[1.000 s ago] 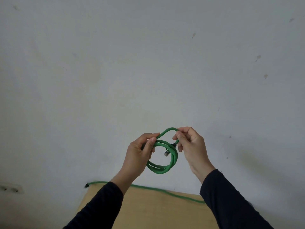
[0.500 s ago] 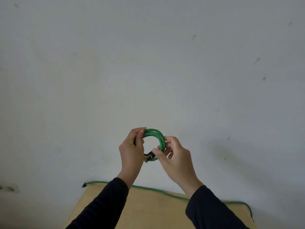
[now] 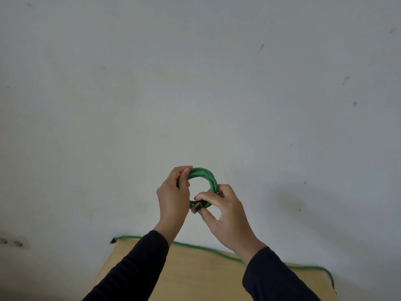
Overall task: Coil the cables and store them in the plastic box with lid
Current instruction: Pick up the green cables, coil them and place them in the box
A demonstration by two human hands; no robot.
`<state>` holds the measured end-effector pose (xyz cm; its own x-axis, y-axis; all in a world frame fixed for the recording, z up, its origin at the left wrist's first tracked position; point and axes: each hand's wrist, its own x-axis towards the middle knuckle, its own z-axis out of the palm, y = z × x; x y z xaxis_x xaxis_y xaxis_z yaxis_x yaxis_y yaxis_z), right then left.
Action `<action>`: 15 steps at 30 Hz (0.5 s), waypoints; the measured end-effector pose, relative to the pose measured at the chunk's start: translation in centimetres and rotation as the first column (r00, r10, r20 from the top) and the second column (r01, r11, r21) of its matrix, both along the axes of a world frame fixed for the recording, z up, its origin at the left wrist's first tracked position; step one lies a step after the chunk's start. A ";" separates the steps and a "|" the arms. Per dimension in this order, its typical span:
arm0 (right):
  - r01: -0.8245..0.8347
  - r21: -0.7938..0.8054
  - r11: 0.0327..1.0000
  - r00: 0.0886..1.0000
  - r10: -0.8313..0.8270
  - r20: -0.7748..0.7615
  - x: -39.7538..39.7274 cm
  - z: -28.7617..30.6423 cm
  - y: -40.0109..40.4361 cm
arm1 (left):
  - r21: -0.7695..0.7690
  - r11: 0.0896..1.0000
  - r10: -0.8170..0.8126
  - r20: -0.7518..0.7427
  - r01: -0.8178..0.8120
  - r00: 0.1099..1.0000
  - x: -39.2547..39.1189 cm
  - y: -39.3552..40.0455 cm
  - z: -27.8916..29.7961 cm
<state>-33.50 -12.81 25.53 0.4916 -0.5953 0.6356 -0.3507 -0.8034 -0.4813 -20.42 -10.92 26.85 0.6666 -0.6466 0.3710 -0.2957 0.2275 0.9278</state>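
1. My left hand (image 3: 173, 198) is closed around the left side of the small coil of green round cable (image 3: 206, 178), thumb and fingers pinching the loops together so they cannot spring apart.
2. My right hand (image 3: 227, 216) grips the cable's dark plug with its metal tip (image 3: 197, 207) between thumb and forefinger, at the bottom of the coil, touching the loops. I judge I hold it there to tuck the loose end through or around the turns and lock the bundle.
3. I keep the coil raised in front of the pale grey wall (image 3: 195, 83), well above the tabletop, where both hands can work it freely.
4. Below my dark sleeves lies the light wooden tabletop (image 3: 195, 279). A second green cable (image 3: 206, 249) runs uncoiled along its far edge, waiting for its turn.
5. A white wall socket (image 3: 14, 242) sits at the far left.
6. The plastic box with lid is not in view, so storing comes later.
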 end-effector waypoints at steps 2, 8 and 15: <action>0.058 -0.072 0.996 0.997 -0.054 0.055 0.4 -0.3 0.2 | -0.004 1.000 0.007 -0.016 -0.007 1.000 0.1 -0.2 0.2; 0.051 -0.406 0.913 0.991 0.003 0.131 0.2 0.8 0.4 | 0.058 0.998 0.028 -0.097 -0.022 0.995 0.6 -0.6 0.0; -0.010 -0.295 0.955 0.991 0.049 0.124 -0.1 0.1 -1.2 | -0.030 0.990 -0.137 -0.410 0.136 0.902 -1.1 -0.1 1.2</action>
